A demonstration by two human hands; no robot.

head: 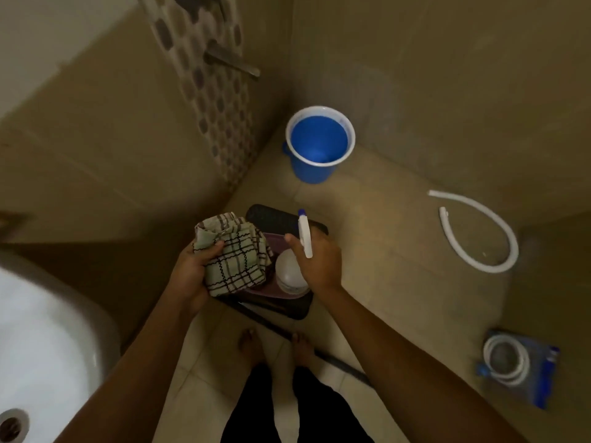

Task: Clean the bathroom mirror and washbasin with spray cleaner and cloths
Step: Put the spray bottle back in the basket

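Observation:
My left hand (192, 270) grips a bunched checked cloth (235, 251), green-white with dark lines. My right hand (318, 259) holds a white spray bottle (292, 273) by its neck, the trigger head with blue nozzle (303, 230) pointing away from me. Both are held over a dark stool (287, 306) carrying a purple tray (281, 294). The white washbasin (41, 340) curves in at the lower left, its drain (11, 426) at the bottom edge. No mirror shows in this view.
A blue bucket (319, 145) stands in the corner by the tiled wall. A white hose (476, 231) loops on the floor at right. A packaged coiled hose (515, 366) lies lower right. A wall tap (230, 62) juts out above. My bare feet (275, 346) stand below the stool.

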